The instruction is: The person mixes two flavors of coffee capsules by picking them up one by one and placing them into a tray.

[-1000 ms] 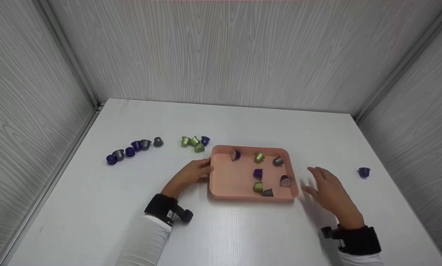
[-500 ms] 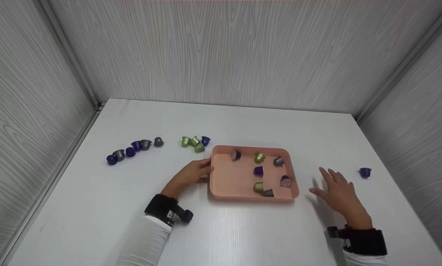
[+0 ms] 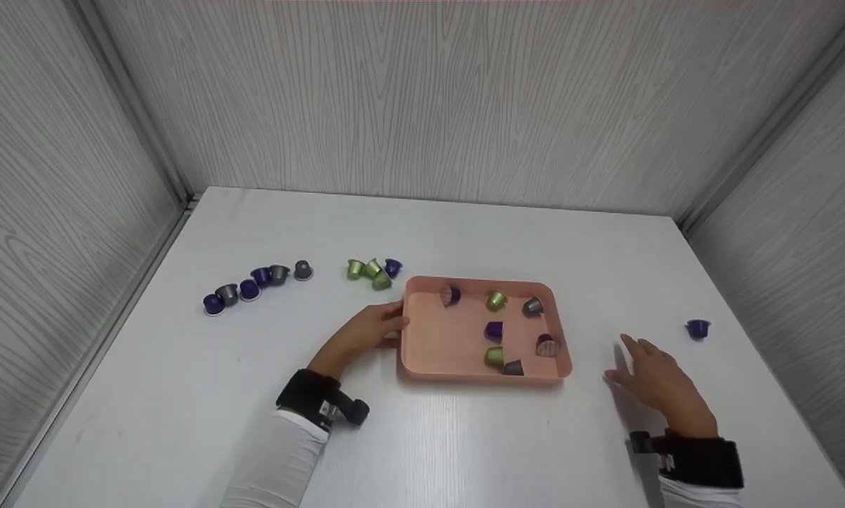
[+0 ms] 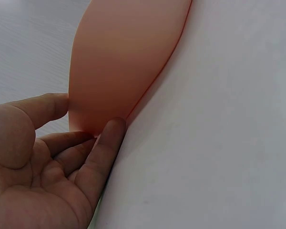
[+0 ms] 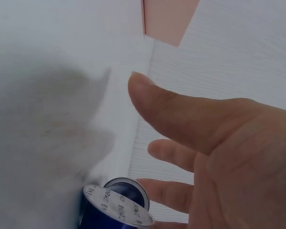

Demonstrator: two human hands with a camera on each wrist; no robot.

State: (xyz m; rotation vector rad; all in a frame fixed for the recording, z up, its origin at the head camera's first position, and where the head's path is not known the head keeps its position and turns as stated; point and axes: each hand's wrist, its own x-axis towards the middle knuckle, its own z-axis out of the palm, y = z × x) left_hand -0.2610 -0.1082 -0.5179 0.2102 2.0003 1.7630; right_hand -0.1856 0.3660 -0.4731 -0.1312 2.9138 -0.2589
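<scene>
My left hand (image 3: 366,331) grips the left side of a pink tray (image 3: 422,363), thumb at its edge and fingers against its outer wall in the left wrist view. Several coffee capsules lie in the tray: purple, green (image 3: 494,357) and grey (image 3: 533,306). My right hand (image 3: 658,381) is low over the table, right of the tray, thumb spread from its loosely bent fingers. In the right wrist view, two dark blue coffee capsules (image 5: 119,207) sit beside its fingertips, one with a printed foil lid; the hand hides them in the head view.
A purple capsule (image 3: 697,329) lies alone near the table's right edge. Behind the left hand is a cluster of green capsules (image 3: 372,269) with one purple. A row of purple and grey capsules (image 3: 249,289) runs along the left. Grey wood-grain walls enclose the white table (image 3: 464,451).
My right hand has moved rightward, away from the tray, then lowered slightly toward me, its fingers drawing less wide. The left hand and tray have stayed in place.
</scene>
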